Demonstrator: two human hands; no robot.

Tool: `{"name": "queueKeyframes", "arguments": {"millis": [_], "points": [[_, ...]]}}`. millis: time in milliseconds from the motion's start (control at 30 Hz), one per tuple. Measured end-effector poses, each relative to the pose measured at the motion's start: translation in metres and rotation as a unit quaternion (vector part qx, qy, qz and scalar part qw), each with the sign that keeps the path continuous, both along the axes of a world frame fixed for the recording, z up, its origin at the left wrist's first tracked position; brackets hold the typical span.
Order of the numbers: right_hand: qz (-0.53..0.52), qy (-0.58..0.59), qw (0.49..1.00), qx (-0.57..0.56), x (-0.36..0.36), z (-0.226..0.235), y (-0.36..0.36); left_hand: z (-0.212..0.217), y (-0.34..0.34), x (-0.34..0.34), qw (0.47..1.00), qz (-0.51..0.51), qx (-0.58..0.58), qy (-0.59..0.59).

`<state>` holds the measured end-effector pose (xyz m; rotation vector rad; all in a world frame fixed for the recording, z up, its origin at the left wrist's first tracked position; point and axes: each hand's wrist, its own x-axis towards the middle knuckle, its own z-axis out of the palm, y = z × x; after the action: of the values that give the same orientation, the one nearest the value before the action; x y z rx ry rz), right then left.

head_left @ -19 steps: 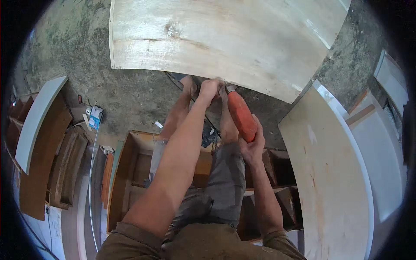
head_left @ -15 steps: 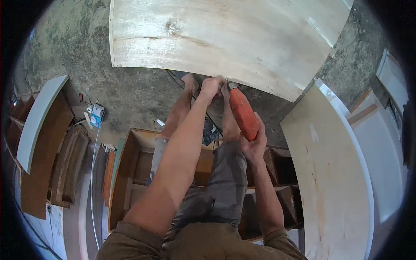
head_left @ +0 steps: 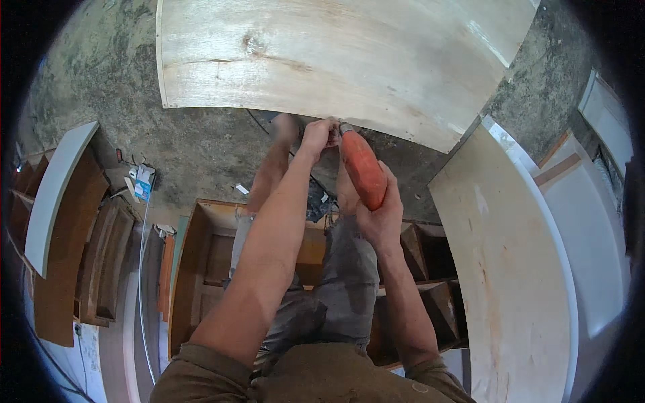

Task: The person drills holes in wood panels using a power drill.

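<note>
My right hand is wrapped round the rear of a red power drill, whose metal front end points away from me. The drill's tip sits close to the near edge of a pale wooden panel. Right beside that tip, my left hand has its fingers pinched together against the same edge. Whatever is between those fingers is too small to make out. The exact contact point of tip and panel is hidden by the fingers and the tool.
Below me lies an open wooden cabinet with compartments. A second pale panel stands on the right. At the left are a white-topped brown board, a blue-and-white box and a white cable. Both feet rest on the concrete floor.
The whole view has shifted slightly. My right hand and the drill have moved a little left, closer to my left hand, which stays pinched at the panel's edge.
</note>
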<state>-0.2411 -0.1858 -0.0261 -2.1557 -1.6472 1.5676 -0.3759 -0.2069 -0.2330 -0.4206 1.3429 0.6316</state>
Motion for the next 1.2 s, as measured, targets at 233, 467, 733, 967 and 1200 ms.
{"name": "queueKeyframes", "arguments": {"millis": [233,467,733,967,1200], "points": [[0.044,-0.070,0.996,-0.035,-0.019,0.004,0.008,0.002,0.004,0.003,0.999,0.026,-0.013,-0.017],[0.064,-0.076,0.994,-0.045,-0.018,0.010,0.013,-0.001,0.006,0.006,0.999,0.023,-0.031,0.000],[0.070,-0.066,0.995,-0.009,-0.010,0.009,0.009,0.020,0.024,-0.002,0.995,-0.077,-0.053,0.019],[0.070,-0.050,0.996,-0.030,-0.002,0.017,0.006,0.012,0.025,0.010,0.997,-0.056,-0.034,0.037],[0.055,-0.023,0.997,-0.045,0.016,0.018,0.008,0.005,0.017,0.019,0.992,-0.020,-0.103,0.067]]}}
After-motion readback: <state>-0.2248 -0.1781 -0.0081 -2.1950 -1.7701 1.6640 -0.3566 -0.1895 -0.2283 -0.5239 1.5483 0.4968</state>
